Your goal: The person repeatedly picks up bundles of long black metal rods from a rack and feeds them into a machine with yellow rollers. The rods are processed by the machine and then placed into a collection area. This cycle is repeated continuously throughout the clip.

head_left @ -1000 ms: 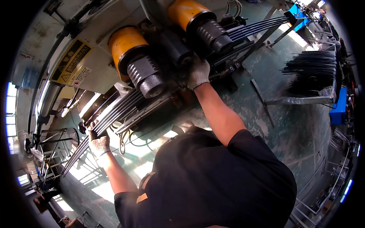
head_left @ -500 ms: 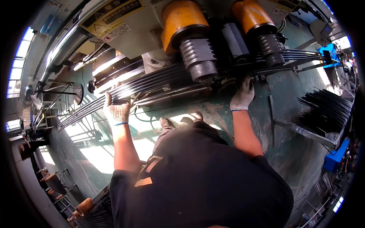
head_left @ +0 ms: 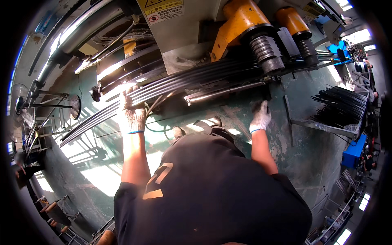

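A bundle of long, dark, slightly bowed metal bars runs from lower left to upper right, through a press-like machine. My left hand, in a soiled white knitted glove, is wrapped round the bars near their left part. The gloved right hand hangs below the machine, apart from the bars, with its fingers loosely bent and partly in shadow; I see nothing held in it. Above the bars, two orange cylinders carry ribbed steel rams. A shiny metal rod lies below the bundle, on the machine's near side.
At the right, a rack carries a pile of thin dark rods. A blue box stands by it. Fans and metal frames are at the left. A cable loops over the green floor near my feet.
My right hand has dropped away from the machine toward me. My left hand still grips the bars. The view has shifted, so the machine appears farther right.
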Demonstrator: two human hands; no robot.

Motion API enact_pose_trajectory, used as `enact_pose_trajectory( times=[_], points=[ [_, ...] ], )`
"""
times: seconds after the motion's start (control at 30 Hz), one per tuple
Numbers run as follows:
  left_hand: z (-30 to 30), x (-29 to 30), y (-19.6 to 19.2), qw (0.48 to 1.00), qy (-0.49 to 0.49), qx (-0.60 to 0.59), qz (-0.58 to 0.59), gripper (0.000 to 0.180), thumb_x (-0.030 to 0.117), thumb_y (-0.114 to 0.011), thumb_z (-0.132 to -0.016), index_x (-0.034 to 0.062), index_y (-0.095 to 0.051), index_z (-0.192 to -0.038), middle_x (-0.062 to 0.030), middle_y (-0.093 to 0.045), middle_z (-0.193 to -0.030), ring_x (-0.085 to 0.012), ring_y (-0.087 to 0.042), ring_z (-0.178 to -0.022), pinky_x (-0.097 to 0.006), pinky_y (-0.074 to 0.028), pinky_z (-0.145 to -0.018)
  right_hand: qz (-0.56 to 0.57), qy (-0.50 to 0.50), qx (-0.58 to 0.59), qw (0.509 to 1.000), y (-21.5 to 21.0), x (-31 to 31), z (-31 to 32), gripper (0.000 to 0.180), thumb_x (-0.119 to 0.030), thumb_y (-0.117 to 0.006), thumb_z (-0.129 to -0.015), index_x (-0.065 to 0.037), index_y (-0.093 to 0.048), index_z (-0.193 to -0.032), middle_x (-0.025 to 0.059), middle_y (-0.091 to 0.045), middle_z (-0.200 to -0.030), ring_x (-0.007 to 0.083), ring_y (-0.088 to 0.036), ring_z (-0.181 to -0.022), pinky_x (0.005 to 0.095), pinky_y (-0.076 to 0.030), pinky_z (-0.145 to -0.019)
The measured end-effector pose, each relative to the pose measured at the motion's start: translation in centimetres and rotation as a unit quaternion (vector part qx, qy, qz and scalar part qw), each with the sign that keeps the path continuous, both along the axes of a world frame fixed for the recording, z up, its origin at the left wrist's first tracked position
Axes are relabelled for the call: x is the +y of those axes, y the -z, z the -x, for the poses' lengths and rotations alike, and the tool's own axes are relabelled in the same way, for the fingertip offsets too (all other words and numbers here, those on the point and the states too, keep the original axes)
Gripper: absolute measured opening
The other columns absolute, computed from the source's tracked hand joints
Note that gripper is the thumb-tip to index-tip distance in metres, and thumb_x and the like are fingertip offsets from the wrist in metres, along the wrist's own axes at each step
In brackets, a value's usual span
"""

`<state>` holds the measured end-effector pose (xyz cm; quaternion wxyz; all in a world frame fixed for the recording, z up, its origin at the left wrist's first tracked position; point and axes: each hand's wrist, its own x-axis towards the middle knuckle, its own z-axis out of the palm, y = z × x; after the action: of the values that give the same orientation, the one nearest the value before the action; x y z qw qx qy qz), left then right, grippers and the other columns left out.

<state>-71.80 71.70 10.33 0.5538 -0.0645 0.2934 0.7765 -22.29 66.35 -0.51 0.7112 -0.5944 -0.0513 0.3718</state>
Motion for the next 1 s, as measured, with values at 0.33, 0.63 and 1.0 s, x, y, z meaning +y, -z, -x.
enact_pose_trajectory(
  times=[0.33,0.63,1.0],
  points=[
    [-4.0,-1.7,-2.1,0.995,0.101,-0.013,-0.004,0.035,0.03,-0.066,-0.107,0.0033,-0.063,-0.129,-0.0151,-0.068,-0.125,-0.0349,-0.067,-0.117,-0.057,-0.057,-0.107,0.102,-0.192,-0.08,0.973,-0.4,-0.6,10.8,0.023,-0.03,-0.071,-0.105,-0.008,-0.068,-0.101,0.0053,-0.067,-0.09,0.0198,-0.064,-0.08,0.0373,-0.055,-0.073],
    [8.5,-5.7,-1.5,0.994,0.049,-0.035,-0.096,0.039,0.03,-0.062,-0.108,-0.0003,-0.061,-0.132,-0.0219,-0.067,-0.131,-0.0391,-0.063,-0.125,-0.06,-0.049,-0.112,0.179,-0.246,-0.074,0.95,0.1,-0.7,11.7,0.034,-0.033,-0.069,-0.104,-0.004,-0.071,-0.122,0.0113,-0.074,-0.117,0.0241,-0.071,-0.101,0.0367,-0.059,-0.089],
    [41.9,-13.6,1.6,0.96,-0.258,0.102,0.024,0.038,0.035,-0.052,-0.113,0.0036,-0.057,-0.134,-0.019,-0.064,-0.129,-0.04,-0.064,-0.117,-0.063,-0.053,-0.107,0.314,-0.309,-0.093,0.893,5.0,-4.9,9.4,0.03,-0.031,-0.07,-0.105,-0.009,-0.049,-0.104,0.0103,-0.072,-0.089,0.0219,-0.069,-0.072,0.0373,-0.057,-0.067]
  ],
)
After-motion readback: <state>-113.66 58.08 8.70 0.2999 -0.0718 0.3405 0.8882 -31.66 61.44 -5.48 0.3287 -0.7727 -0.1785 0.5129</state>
